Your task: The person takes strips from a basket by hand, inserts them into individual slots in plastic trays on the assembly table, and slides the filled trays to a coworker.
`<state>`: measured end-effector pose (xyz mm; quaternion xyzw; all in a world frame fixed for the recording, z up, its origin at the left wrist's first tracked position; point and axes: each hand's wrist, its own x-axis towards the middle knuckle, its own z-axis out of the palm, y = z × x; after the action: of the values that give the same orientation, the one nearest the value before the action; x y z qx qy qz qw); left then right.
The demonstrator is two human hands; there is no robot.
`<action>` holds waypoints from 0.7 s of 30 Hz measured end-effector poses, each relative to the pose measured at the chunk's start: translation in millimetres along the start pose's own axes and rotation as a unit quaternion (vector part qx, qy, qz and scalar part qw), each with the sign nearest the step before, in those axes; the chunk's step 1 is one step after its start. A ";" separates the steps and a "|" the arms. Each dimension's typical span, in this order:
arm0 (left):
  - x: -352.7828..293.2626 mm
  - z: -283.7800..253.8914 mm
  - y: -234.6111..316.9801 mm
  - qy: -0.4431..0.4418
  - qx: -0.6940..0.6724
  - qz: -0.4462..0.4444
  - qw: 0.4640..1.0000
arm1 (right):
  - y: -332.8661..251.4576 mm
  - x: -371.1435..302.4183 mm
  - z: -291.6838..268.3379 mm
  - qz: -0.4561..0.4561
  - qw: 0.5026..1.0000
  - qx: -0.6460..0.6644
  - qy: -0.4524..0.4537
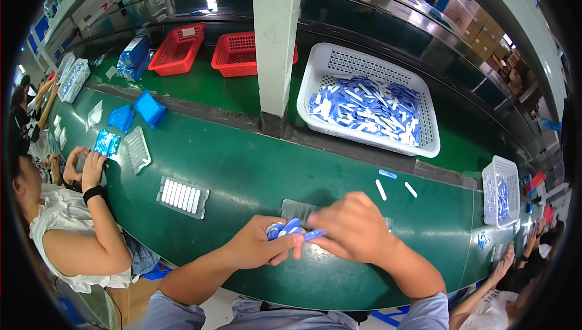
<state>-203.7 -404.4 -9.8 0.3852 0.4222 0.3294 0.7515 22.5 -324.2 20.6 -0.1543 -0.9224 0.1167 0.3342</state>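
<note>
The left hand (pixel 257 246) is curled closed around a small bunch of blue and white plastic strips (pixel 282 228), held just above the near edge of the green conveyor belt (pixel 254 172). The right hand (pixel 351 227) meets it from the right, its fingertips pinched on the end of one blue plastic strip (pixel 314 233) that sticks out of the bunch. Directly behind the two hands lies a clear ribbed plastic tray (pixel 298 209), mostly hidden by them.

To the left on the belt rests a second clear tray filled with a row of white strips (pixel 183 196). Farther left lie an empty clear blister tray (pixel 137 148) and a tray of blue pieces (pixel 107 143), next to the hands of a seated co-worker in a white top (pixel 66 221). Two stacks of blue trays (pixel 139 111) sit beyond these. Three loose strips, two white and one blue (pixel 388 181), lie on the belt to the right.

Behind the belt, on a raised green shelf, stands a large white perforated plastic basket heaped with blue and white strips (pixel 427 121). Two red mesh baskets (pixel 182 48) stand farther back to the left, beside a blue wrapped package (pixel 133 57). A pale square pillar (pixel 276 39) rises between the red baskets and the white one. A smaller white basket (pixel 502 190) sits at the right end of the belt. Brown cardboard cartons (pixel 479 30) are stacked along the far right wall.
</note>
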 end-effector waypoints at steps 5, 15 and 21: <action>2.9 5.1 -3.5 0.090 0.085 0.075 0.989 | -6.2 -14.6 3.8 0.301 0.896 0.327 -0.003; -11.7 -1.8 -2.8 0.036 -0.091 0.041 0.994 | -25.8 6.3 17.7 0.213 0.937 0.278 -0.004; -29.1 -0.8 -24.8 0.081 -0.110 0.054 0.989 | -15.5 5.9 34.7 0.321 0.877 0.358 -0.003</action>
<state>-212.6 -440.1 -20.3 0.2940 0.4216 0.4441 0.7339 -7.6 -340.3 3.0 -0.3112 -0.7183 0.5407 0.3080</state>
